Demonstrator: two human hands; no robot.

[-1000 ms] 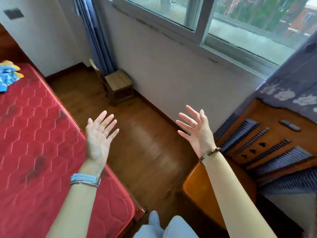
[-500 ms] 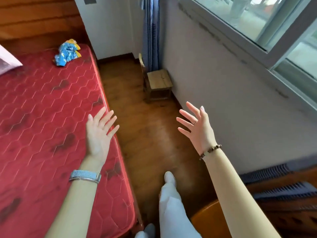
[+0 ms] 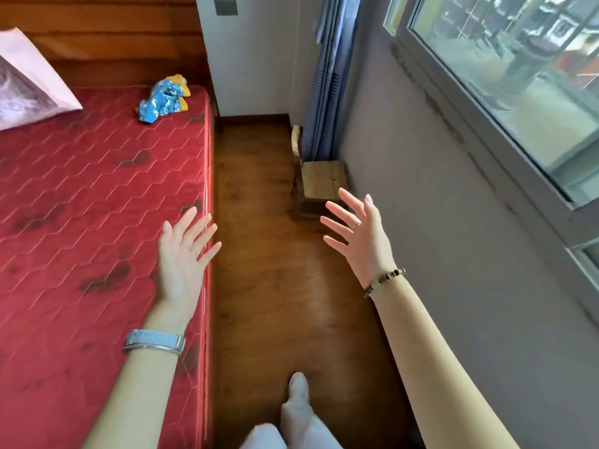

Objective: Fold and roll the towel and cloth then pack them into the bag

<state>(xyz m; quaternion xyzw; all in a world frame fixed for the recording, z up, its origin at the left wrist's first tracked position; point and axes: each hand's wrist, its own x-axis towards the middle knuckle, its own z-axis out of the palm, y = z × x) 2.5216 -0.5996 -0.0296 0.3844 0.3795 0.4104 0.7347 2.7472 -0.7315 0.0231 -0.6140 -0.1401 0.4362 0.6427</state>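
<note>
Closest in, a pale trouser leg ending in a light shoe [image 3: 298, 385], planted on the brown wooden floor [image 3: 275, 286] between bed and wall. Further out, two bare forearms reaching forward: a silver mesh wristband [image 3: 154, 341] on the left, a brown bead bracelet [image 3: 384, 281] on the right. Beyond those, both hands spread and empty, fingers straight and fanned: left hand [image 3: 184, 254] palm up over the right edge of the red quilted mattress [image 3: 81, 205], contact with it unclear; right hand [image 3: 359, 238] raised over the floor beside the grey wall [image 3: 437, 254], a thin ring [image 3: 356, 225] on one finger. Past the right hand, a small low wooden chair [image 3: 324, 183] against the wall, just below a blue pleated curtain [image 3: 327, 76]. Well away from both hands, a crumpled blue-and-yellow patterned cloth [image 3: 163, 98] on the far right corner of the mattress, near the wooden headboard [image 3: 113, 34]. To its left, the corner of a pale pink pillow [image 3: 26, 89]. Along the right, a grey-framed window [image 3: 518, 59].
</note>
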